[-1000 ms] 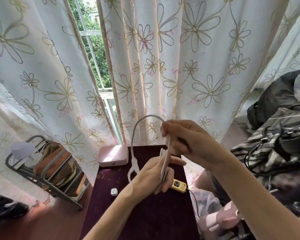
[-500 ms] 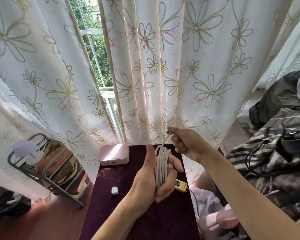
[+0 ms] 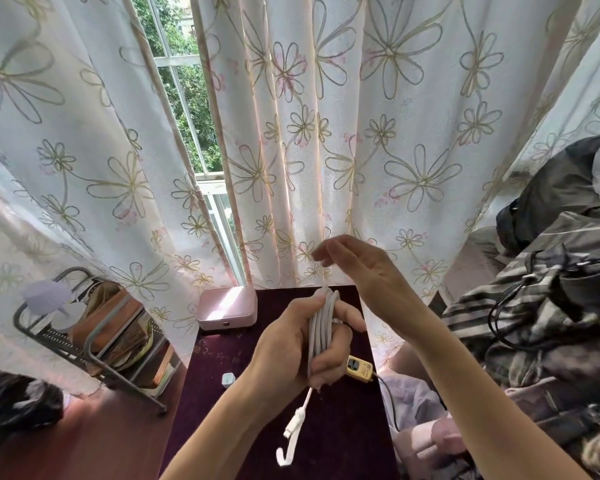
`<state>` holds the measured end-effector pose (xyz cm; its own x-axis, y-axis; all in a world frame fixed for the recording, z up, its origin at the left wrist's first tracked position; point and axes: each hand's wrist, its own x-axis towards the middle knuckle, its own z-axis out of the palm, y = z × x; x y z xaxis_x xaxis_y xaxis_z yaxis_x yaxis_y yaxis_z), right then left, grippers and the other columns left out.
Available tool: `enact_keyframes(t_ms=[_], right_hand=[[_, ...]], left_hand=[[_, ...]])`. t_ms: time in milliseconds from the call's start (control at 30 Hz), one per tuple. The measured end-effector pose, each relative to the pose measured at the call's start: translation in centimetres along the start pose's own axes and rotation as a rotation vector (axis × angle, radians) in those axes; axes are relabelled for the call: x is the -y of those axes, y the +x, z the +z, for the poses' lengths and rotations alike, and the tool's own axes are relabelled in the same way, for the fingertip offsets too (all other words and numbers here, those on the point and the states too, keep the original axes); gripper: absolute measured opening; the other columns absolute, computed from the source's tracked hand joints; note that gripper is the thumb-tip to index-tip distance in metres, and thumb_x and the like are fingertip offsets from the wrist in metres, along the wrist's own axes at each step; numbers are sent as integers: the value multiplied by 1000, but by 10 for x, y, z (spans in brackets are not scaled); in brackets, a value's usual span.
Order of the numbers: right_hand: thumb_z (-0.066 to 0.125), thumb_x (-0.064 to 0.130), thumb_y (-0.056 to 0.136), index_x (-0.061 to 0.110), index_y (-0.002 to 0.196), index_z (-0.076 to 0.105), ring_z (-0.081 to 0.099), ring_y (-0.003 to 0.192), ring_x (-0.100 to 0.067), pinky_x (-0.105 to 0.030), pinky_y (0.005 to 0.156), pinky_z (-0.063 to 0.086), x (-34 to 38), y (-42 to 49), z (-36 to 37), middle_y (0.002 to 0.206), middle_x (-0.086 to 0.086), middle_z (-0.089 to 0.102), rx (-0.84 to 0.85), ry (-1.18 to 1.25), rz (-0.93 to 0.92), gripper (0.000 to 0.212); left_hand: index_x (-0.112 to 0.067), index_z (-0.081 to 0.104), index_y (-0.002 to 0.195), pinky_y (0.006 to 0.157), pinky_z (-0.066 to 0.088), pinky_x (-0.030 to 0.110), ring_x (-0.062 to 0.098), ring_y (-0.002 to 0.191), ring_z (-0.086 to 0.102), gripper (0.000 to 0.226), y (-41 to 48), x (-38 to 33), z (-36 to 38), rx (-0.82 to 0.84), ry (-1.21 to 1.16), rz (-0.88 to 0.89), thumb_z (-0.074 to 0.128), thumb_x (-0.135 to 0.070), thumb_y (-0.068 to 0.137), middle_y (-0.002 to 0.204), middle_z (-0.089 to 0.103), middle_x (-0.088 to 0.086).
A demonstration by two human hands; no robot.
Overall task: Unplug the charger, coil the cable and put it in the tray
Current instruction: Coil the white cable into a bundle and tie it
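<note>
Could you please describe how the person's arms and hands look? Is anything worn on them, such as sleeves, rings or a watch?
Both forearms are bare as far as the picture shows; no sleeve is in view. The left hand and right hand have no gloves. I see no ring, watch or bracelet on the wrists or the fingers. The nails look short and unpainted, though they are somewhat blurred.

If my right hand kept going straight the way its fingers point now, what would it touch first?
Most likely the floral curtain. The right hand is open and empty, its fingers aimed up and left, above the coiled cable in the left hand. Nothing shows between, though depth is hard to judge.
</note>
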<state>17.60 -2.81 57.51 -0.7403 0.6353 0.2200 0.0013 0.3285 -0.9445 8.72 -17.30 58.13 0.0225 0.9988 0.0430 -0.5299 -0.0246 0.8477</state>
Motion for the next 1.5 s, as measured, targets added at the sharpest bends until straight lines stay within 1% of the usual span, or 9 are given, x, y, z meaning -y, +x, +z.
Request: enact_keyframes(t_ms=[100, 367, 567, 667, 900, 1133, 1233, 1367, 1500], right_hand=[[40, 38, 113, 21, 116, 79, 73, 114, -12, -18, 97, 51, 12, -10, 8, 115, 2, 80, 243, 157, -81, 42], [45, 57, 105, 24, 117, 79, 70, 121, -19, -35, 109, 51, -2, -22, 22, 116, -2, 79, 254, 508, 109, 49], [46, 47, 108, 15, 125, 72, 64, 74, -21, -30, 69, 53, -20, -36, 34, 88, -17, 70, 186, 378, 165, 45], [55, 25, 109, 37, 137, 63, 59, 57, -12, -25, 60, 49, -32, -52, 39, 82, -4, 72, 203, 335, 167, 32], [57, 17, 110, 21, 110, 67, 76, 71, -19, -23, 61, 54, -35, -84, 45, 104, -14, 81, 363, 253, 247, 12], [44, 0, 103, 13, 120, 71, 78, 93, -24, -35, 86, 53, -10, -92, 31, 120, -16, 78, 537, 572, 245, 34], [61, 9, 107, 16, 115, 73, 80, 91, -21, -26, 83, 58, 2, -88, 27, 113, -14, 80, 465, 485, 132, 16], [66, 41, 103, 23, 105, 78, 77, 74, -20, -41, 75, 61, 17, -82, 23, 91, -10, 83, 303, 298, 34, 22], [66, 46, 101, 26, 98, 82, 63, 56, -11, -21, 60, 50, 33, -73, 12, 70, -2, 73, 199, 253, -27, 25]], left_hand=[[1, 63, 92, 42, 16, 32, 9, 32, 34, 47, 1, -4, -2, 41, -85, 8, 26, -28, 99, 42, 38, -2], [-2, 57, 94, 42, 31, 25, 9, 34, 38, 47, -1, -5, -7, 12, -223, 36, 26, -34, 109, 44, 39, -3], [-6, 55, 91, 53, 47, 29, 13, 42, 48, 43, 2, -20, -13, -100, -315, 123, 34, -37, 110, 51, 44, -1], [-8, 57, 89, 54, 48, 28, 14, 44, 49, 38, 3, -34, -20, -224, -286, 180, 39, -35, 108, 52, 44, -1], [-10, 58, 85, 66, 44, 32, 20, 54, 54, 29, 8, -49, -37, -450, -184, 270, 41, -23, 105, 59, 51, 5], [-8, 61, 91, 55, 56, 28, 24, 58, 65, 31, 11, -35, -48, -501, 98, 267, 39, -23, 108, 63, 64, 12], [-10, 62, 94, 54, 53, 26, 24, 55, 63, 31, 10, -27, -52, -444, 280, 226, 40, -28, 107, 64, 65, 13], [-20, 69, 88, 52, 51, 22, 21, 53, 65, 34, 8, -26, -48, -348, 490, 167, 42, -31, 105, 64, 69, 6], [-18, 69, 83, 56, 48, 10, 0, 57, 62, 40, 3, -27, -37, -272, 779, 92, 39, -25, 109, 63, 69, -10]])
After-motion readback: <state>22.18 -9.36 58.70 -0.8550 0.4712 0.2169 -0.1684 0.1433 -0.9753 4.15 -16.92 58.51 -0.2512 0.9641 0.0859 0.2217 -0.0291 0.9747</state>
